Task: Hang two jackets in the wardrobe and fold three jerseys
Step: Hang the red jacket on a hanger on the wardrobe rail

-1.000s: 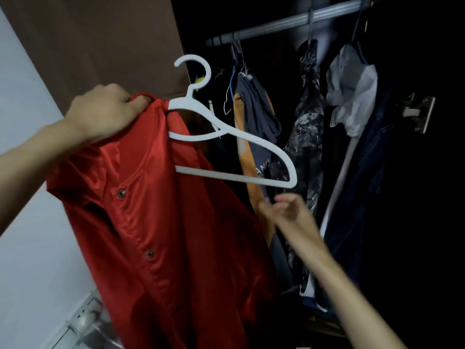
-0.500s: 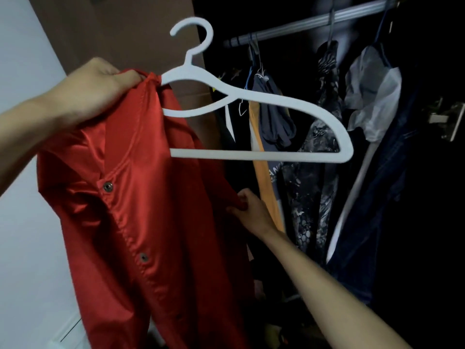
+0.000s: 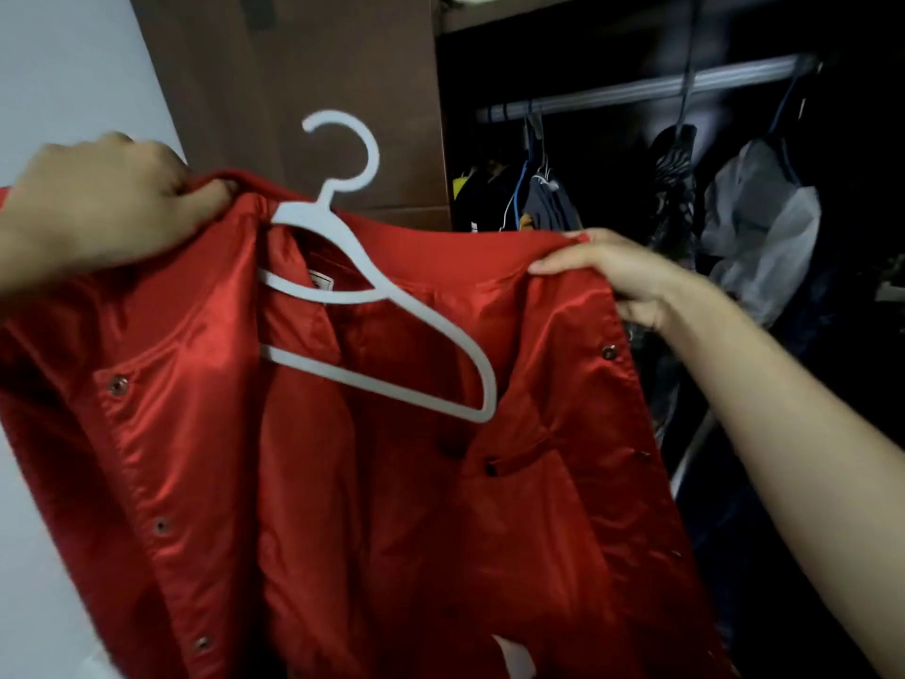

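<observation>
Head view: a red satin jacket (image 3: 205, 409) is held spread open in front of the wardrobe (image 3: 587, 51), lining side toward the camera, snap buttons visible along both front edges. The left hand (image 3: 98, 208) is closed around the collar area at upper left, fabric bunched under the curled fingers. The right hand (image 3: 617, 272) is seen pinching the top edge of the opposite front panel, thumb on the near side, fingers behind the cloth. A white plastic hanger (image 3: 387, 316) is lodged inside the jacket, left end hidden under the collar, right end exposed against the lining and tilted downward; its hook is raised above the collar. Behind, a metal rail (image 3: 636, 93) is noted with dark garments (image 3: 548, 208) and a pale garment (image 3: 764, 227) hung from it. A brown wardrobe door (image 3: 303, 66) and a pale wall (image 3: 63, 66) are seen at left.
</observation>
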The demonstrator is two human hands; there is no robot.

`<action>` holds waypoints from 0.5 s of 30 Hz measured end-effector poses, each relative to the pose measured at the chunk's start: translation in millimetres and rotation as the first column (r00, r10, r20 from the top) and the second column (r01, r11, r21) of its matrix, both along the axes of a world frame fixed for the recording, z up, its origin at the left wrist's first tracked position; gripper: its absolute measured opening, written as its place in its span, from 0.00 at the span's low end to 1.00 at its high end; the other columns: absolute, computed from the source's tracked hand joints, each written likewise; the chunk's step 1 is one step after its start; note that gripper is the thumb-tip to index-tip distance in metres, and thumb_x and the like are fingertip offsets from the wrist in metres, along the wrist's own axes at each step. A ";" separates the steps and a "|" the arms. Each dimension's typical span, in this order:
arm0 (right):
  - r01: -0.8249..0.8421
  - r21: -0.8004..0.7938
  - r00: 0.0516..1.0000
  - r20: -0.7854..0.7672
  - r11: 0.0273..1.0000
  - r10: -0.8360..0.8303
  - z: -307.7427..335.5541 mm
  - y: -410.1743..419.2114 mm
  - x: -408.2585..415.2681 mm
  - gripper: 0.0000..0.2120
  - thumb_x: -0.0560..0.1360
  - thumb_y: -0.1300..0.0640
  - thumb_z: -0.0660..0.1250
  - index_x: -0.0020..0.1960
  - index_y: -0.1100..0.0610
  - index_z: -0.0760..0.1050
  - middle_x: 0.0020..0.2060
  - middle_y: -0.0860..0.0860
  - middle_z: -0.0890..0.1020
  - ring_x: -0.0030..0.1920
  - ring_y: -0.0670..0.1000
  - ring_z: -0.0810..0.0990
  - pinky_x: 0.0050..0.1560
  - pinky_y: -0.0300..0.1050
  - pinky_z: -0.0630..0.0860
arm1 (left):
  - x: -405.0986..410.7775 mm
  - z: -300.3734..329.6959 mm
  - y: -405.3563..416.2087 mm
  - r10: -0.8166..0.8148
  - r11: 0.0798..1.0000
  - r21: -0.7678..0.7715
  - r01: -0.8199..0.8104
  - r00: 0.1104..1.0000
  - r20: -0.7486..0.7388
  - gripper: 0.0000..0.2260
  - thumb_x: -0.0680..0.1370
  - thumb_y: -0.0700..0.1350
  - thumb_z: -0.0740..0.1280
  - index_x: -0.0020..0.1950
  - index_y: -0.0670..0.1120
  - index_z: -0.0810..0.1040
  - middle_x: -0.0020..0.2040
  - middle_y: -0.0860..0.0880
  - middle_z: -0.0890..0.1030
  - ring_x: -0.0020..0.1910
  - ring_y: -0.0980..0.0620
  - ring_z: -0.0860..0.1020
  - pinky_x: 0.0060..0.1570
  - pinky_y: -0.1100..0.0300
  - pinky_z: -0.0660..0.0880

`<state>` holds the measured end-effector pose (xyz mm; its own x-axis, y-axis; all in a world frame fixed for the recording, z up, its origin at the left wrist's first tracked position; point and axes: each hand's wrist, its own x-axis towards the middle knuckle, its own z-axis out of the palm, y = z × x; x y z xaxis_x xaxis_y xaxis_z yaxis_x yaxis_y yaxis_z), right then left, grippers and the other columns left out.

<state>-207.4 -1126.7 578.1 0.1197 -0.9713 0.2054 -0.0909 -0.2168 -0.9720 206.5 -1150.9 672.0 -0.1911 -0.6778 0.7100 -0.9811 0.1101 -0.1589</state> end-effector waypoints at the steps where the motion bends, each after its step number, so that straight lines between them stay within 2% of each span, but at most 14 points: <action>1: -0.009 -0.009 1.000 0.003 1.000 0.009 13.3 7.4 4.6 0.10 0.72 0.64 0.73 0.53 0.59 0.84 0.42 0.54 0.88 0.35 0.48 0.86 0.44 0.42 0.84 | -5.7 -5.8 3.7 0.017 0.999 -0.028 -0.016 1.000 0.003 0.41 0.71 0.78 0.44 0.42 0.47 0.83 0.37 0.37 0.81 0.38 0.36 0.81 0.44 0.43 0.80; 4: -0.092 -0.096 0.993 0.060 0.991 0.098 47.4 36.8 27.7 0.11 0.67 0.64 0.72 0.49 0.59 0.82 0.41 0.54 0.86 0.38 0.49 0.85 0.47 0.42 0.83 | -24.4 -19.6 16.2 0.092 0.995 -0.037 -0.091 0.996 0.020 0.38 0.75 0.74 0.45 0.44 0.45 0.82 0.44 0.33 0.81 0.45 0.32 0.81 0.49 0.41 0.79; 6: -0.160 -0.156 0.980 0.092 0.975 0.176 58.8 55.0 55.0 0.10 0.69 0.66 0.71 0.51 0.59 0.79 0.40 0.54 0.84 0.39 0.50 0.83 0.47 0.42 0.81 | -45.1 -29.9 21.6 0.141 0.990 -0.004 -0.141 0.989 -0.051 0.31 0.80 0.66 0.52 0.51 0.40 0.82 0.51 0.30 0.80 0.51 0.29 0.80 0.52 0.41 0.75; 8: -0.167 -0.203 0.974 0.118 0.965 0.194 58.7 67.9 94.9 0.09 0.72 0.68 0.70 0.49 0.59 0.76 0.37 0.55 0.79 0.36 0.50 0.80 0.41 0.42 0.77 | -68.1 -41.0 20.9 0.113 0.990 0.096 -0.099 0.983 -0.146 0.28 0.82 0.61 0.55 0.55 0.38 0.80 0.56 0.29 0.79 0.56 0.29 0.79 0.55 0.42 0.74; 10: -0.170 -0.213 0.970 0.135 0.962 0.201 48.9 72.5 136.5 0.11 0.74 0.70 0.69 0.42 0.56 0.73 0.34 0.55 0.75 0.32 0.50 0.75 0.35 0.40 0.72 | -86.3 -47.7 15.4 0.029 0.949 0.310 0.063 0.959 -0.282 0.27 0.82 0.61 0.56 0.56 0.37 0.80 0.59 0.31 0.80 0.58 0.32 0.79 0.56 0.46 0.74; 12: -0.131 -0.255 0.977 0.129 0.958 0.168 35.9 69.7 161.6 0.14 0.74 0.70 0.70 0.38 0.55 0.70 0.32 0.55 0.72 0.32 0.50 0.72 0.35 0.44 0.69 | -97.5 -49.3 9.8 -0.083 0.809 0.490 0.326 0.888 -0.453 0.24 0.82 0.58 0.60 0.50 0.37 0.81 0.54 0.34 0.82 0.50 0.39 0.81 0.49 0.52 0.75; 14: -0.034 -0.379 0.999 -0.025 0.925 0.026 25.8 63.3 161.6 0.13 0.73 0.68 0.71 0.37 0.57 0.69 0.33 0.56 0.70 0.35 0.51 0.68 0.38 0.48 0.66 | -101.9 -48.1 13.8 -0.083 0.694 0.527 0.491 0.781 -0.619 0.21 0.79 0.56 0.64 0.42 0.39 0.80 0.46 0.39 0.83 0.41 0.46 0.79 0.40 0.57 0.73; 15: 0.004 -0.451 0.988 -0.138 0.892 -0.074 22.8 61.0 156.1 0.13 0.72 0.66 0.72 0.37 0.58 0.68 0.33 0.56 0.69 0.35 0.52 0.67 0.38 0.50 0.66 | -101.8 -48.1 14.9 -0.057 0.660 0.520 0.543 0.726 -0.685 0.20 0.79 0.56 0.64 0.41 0.40 0.81 0.44 0.41 0.84 0.39 0.47 0.80 0.40 0.60 0.75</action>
<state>-51.3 -1065.8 600.9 0.1466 -0.7844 0.6027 -0.2432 -0.6192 -0.7466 104.7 -1136.1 623.9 -0.2067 -0.9683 0.1405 -0.7196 0.2477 0.6487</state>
